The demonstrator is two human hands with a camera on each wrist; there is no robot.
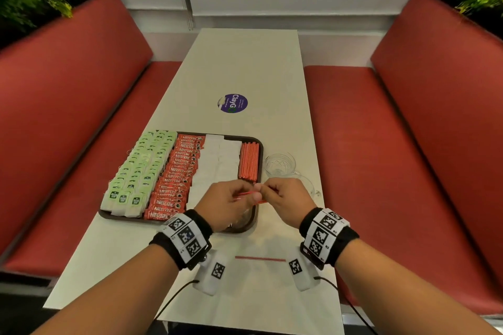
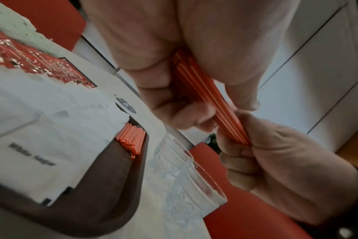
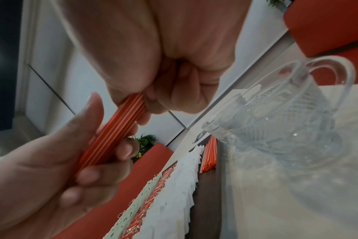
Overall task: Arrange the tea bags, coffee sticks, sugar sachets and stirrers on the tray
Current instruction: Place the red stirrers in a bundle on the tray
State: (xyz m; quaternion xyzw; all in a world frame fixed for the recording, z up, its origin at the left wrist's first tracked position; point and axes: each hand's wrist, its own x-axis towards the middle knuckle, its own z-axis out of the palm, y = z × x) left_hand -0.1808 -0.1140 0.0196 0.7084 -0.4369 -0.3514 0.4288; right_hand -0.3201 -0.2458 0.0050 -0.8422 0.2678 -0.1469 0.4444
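A dark brown tray (image 1: 260,149) holds rows of green tea bags (image 1: 136,171), red coffee sticks (image 1: 177,171), white sugar sachets (image 1: 217,163) and a pile of red stirrers (image 1: 249,160) along its right side. Over the tray's near right corner, my left hand (image 1: 245,194) and right hand (image 1: 268,189) together grip a small bundle of red stirrers (image 1: 249,194). The bundle (image 2: 215,97) runs from the left palm into the right hand's pinch (image 3: 112,132). One loose stirrer (image 1: 260,258) lies on the table between my wrists.
Two clear patterned glass mugs (image 1: 280,164) (image 1: 309,185) stand just right of the tray, close to my right hand. A round purple sticker (image 1: 232,103) sits mid-table. Red benches (image 1: 408,144) flank the white table (image 1: 245,62).
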